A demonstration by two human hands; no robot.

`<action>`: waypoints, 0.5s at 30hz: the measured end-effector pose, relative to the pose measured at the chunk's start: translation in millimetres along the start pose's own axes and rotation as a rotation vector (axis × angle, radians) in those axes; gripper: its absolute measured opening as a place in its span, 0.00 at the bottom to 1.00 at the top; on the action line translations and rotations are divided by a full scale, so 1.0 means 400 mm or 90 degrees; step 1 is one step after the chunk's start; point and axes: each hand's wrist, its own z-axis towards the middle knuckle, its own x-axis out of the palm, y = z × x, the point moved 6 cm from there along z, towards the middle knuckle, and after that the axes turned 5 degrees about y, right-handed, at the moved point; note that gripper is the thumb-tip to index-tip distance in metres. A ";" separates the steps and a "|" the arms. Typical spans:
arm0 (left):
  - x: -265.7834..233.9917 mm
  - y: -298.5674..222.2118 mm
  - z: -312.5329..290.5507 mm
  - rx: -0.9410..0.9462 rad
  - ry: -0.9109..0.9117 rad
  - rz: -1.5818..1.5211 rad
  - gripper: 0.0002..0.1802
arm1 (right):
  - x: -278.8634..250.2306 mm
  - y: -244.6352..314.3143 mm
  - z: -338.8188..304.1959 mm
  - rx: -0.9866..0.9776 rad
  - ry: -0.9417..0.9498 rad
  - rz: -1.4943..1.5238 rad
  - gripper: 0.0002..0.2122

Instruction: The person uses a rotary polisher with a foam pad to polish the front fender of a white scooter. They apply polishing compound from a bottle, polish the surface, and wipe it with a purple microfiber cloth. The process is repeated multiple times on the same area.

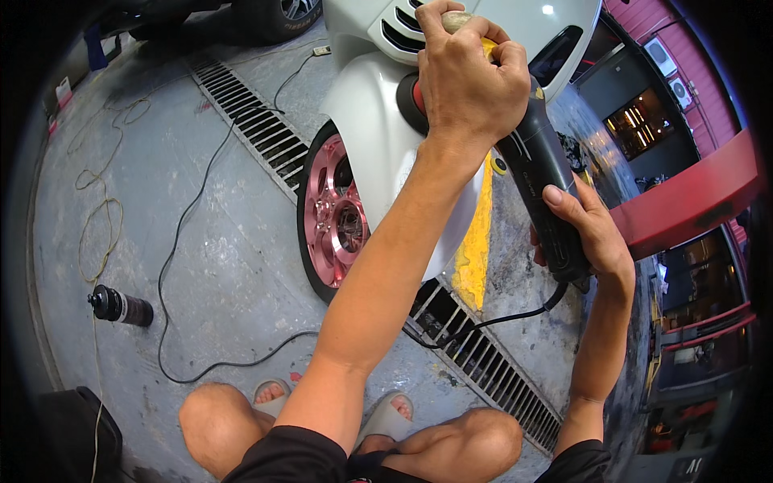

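The polisher point(538, 154) looks mid-job to me, its round pad point(408, 105) seemingly against the white scooter point(372, 97) — how much surface is finished or left, I can't tell. It lies under the left hand point(475, 98), which clasps its front end, while the right hand point(592, 225) grips the rear of its body — cord point(555, 299) trailing below.

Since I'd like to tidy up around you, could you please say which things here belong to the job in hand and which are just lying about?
In the job:
black power tool, held by the left hand and right hand
its black cord
white bodywork beside the tool's pad

Seemingly just lying about:
black bottle
thin yellowish cord, loosely looped
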 end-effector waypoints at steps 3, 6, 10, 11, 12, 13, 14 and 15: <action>-0.024 0.008 0.003 0.039 -0.019 0.004 0.11 | 0.021 0.017 0.000 -0.021 -0.025 -0.027 0.24; -0.035 0.008 -0.001 0.063 -0.034 0.018 0.11 | 0.025 0.028 -0.003 -0.024 -0.022 -0.048 0.24; -0.053 0.007 -0.012 0.050 -0.033 0.017 0.11 | 0.027 0.034 -0.008 -0.012 0.003 -0.075 0.30; -0.057 0.007 -0.014 0.042 -0.024 0.008 0.11 | 0.028 0.032 -0.010 -0.005 0.008 -0.080 0.33; -0.063 0.004 -0.016 0.044 -0.031 0.007 0.11 | 0.029 0.030 -0.011 -0.007 0.006 -0.084 0.33; -0.068 -0.001 -0.017 0.044 -0.037 0.006 0.11 | 0.030 0.028 -0.013 -0.008 0.003 -0.088 0.33; -0.073 -0.006 -0.018 0.046 -0.043 0.004 0.11 | 0.032 0.026 -0.016 -0.009 0.001 -0.092 0.33; -0.079 -0.016 -0.022 0.051 -0.052 0.011 0.11 | 0.033 0.023 -0.017 -0.012 0.004 -0.089 0.33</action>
